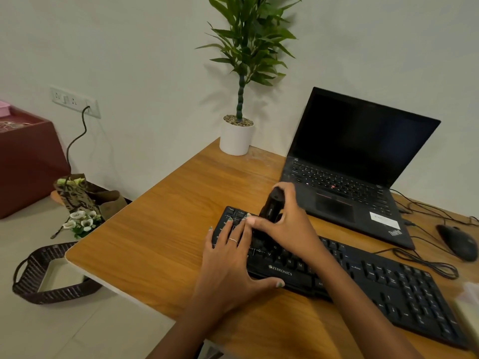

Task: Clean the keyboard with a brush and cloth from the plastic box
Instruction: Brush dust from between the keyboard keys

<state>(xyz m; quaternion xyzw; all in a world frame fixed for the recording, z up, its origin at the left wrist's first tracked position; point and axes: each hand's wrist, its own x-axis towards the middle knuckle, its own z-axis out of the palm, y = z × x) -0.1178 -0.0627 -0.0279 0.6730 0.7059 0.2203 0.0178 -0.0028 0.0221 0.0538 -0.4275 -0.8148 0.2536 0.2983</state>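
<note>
A black keyboard point(383, 286) lies diagonally across the wooden desk point(160, 237). My right hand point(287, 224) grips a black brush point(270, 207), held nearly upright over the keyboard's far left keys. Its bristle end is hidden behind my fingers. My left hand point(230, 265) lies flat on the keyboard's left end, fingers spread and thumb along the front edge. At the far right edge a pale blurred shape point(470, 301) shows; I cannot tell whether it is the plastic box or the cloth.
An open black laptop point(357, 161) stands behind the keyboard. A black mouse point(457, 242) and loose cables point(427, 263) lie at the right. A potted plant point(237, 137) stands at the desk's far corner. On the floor at left are a woven basket point(39, 275) and a bag of flowers point(83, 203).
</note>
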